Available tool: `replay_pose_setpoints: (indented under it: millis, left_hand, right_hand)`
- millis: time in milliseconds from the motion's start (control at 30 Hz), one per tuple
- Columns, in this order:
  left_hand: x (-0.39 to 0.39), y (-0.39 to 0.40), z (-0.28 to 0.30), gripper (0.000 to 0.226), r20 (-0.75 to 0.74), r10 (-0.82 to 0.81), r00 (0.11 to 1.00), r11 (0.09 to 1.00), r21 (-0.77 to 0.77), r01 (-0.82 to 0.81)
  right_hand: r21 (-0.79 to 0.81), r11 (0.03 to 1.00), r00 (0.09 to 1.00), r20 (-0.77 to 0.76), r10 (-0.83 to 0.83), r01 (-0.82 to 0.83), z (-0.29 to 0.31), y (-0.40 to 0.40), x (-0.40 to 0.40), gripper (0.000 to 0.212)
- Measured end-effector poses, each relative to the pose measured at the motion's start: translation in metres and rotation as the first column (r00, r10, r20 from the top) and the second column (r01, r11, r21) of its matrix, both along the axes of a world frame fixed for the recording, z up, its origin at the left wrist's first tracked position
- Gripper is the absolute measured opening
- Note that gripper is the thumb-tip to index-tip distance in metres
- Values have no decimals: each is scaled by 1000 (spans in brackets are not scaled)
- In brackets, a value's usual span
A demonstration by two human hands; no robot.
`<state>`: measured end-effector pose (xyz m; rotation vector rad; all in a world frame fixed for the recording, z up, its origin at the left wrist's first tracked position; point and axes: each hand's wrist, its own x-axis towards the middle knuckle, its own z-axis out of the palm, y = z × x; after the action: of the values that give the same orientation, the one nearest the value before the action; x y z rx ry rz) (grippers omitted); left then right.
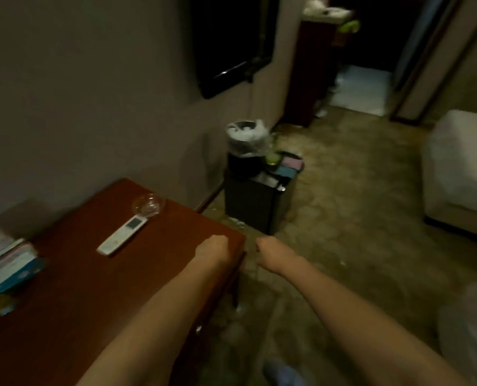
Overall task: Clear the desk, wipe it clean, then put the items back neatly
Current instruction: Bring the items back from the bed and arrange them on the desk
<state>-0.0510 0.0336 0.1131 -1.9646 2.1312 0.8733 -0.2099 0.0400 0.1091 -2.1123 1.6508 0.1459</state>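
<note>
Still at the clearing step, I judged: remote control, glass ashtray and stacked books lay on the desk. Left hand and right hand looked curled, apparently empty; fingers hidden, so uncertain. Next: reach left for the remote.

Head view, angled down over desk corner.

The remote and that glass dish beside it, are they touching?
Cannot tell. In the head view the remote's far end meets the glass dish's rim, but blur hides whether they touch or merely overlap.
</note>
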Motion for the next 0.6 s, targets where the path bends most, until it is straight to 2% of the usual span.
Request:
replay_pose_setpoints:
  millis: [67,167,333,433,600]
  left_hand:
    - [-54,-4,4,8,10,-99,995,994,-49,99]
    - [-152,1,14,21,84,-246,966,961,-107,254]
    - [-324,38,20,30,105,-492,864,855,-127,503]
    - [-431,76,23,30,91,-640,763,752,-128,646]
    - [-580,164,33,25,15,-848,530,522,-146,840]
  right_hand:
    - [-23,993,993,27,-114,115,7,16,-51,28]
    - [-28,950,949,47,-311,312,11,47,-137,31]
    - [5,811,810,49,-584,585,3,119,-291,31]
    - [10,701,701,28,-713,713,2,174,-388,30]
    - [-48,417,419,36,-907,908,8,279,-504,36]
